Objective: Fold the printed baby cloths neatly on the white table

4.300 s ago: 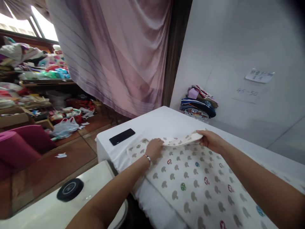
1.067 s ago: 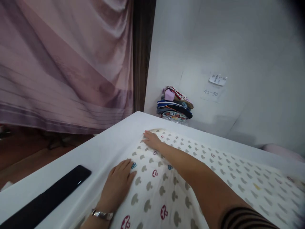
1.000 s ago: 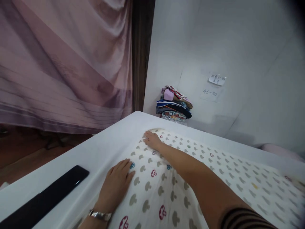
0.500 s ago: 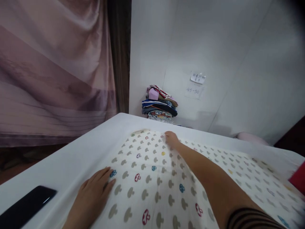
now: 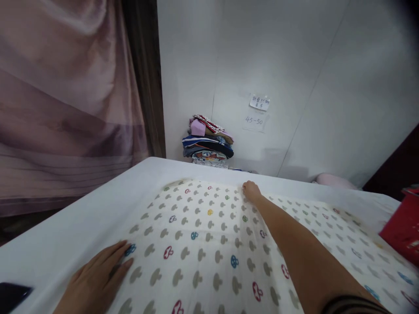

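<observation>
A white cloth printed with grey and coloured mushrooms (image 5: 203,253) lies spread over the white table. Near its left edge my left hand (image 5: 98,274) rests on it, palm down, with the fingers stretched out. My right hand (image 5: 251,191) reaches to the far edge of the cloth, its fingers curled closed on the fabric. Shallow folds run through the cloth beside my right arm. More of the printed fabric continues to the right, partly hidden behind that arm.
A black phone (image 5: 13,296) lies at the lower left of the table (image 5: 81,213). Folded clothes (image 5: 209,141) are stacked beyond the far edge, by the white wall. A red container (image 5: 402,226) stands at the right. A pinkish curtain (image 5: 65,109) hangs on the left.
My right hand has slid rightward along the far edge of the cloth, and the fabric there looks flatter. My left hand stays on the left edge. The view has turned slightly right.
</observation>
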### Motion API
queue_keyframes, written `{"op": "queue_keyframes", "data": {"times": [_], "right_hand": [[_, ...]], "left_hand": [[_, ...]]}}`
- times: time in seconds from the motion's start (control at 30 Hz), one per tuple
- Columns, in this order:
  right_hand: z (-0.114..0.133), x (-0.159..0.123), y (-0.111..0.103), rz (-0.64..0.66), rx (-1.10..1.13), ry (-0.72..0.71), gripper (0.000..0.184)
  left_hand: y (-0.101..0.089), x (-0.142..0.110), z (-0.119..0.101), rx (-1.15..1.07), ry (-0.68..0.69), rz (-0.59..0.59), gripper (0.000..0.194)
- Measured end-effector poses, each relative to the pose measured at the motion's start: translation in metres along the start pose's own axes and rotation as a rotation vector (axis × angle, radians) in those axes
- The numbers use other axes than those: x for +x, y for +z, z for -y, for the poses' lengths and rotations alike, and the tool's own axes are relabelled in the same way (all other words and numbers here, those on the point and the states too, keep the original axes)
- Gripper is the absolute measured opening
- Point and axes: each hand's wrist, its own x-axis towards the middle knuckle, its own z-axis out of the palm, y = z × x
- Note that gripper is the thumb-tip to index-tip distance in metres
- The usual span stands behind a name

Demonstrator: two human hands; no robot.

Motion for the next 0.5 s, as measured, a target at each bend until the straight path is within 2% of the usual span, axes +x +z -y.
{"op": "queue_keyframes", "data": {"times": [0.23, 0.37, 0.5], "right_hand": [[-0.006, -0.01, 0.0, -0.024, 0.013, -0.068, 0.015], [-0.013, -0.003, -0.003, 0.039, 0.04, -0.066, 0.02], [-0.014, 0.014, -0.006, 0.127, 0.024, -0.082, 0.016]], "left_hand": [[0.011, 0.003, 0.01, -0.007, 0.025, -0.063, 0.045], [0.007, 0.003, 0.006, -0.021, 0.021, -0.061, 0.045], [0.0, 0.004, 0.001, -0.026, -0.011, -0.035, 0.047]]}}
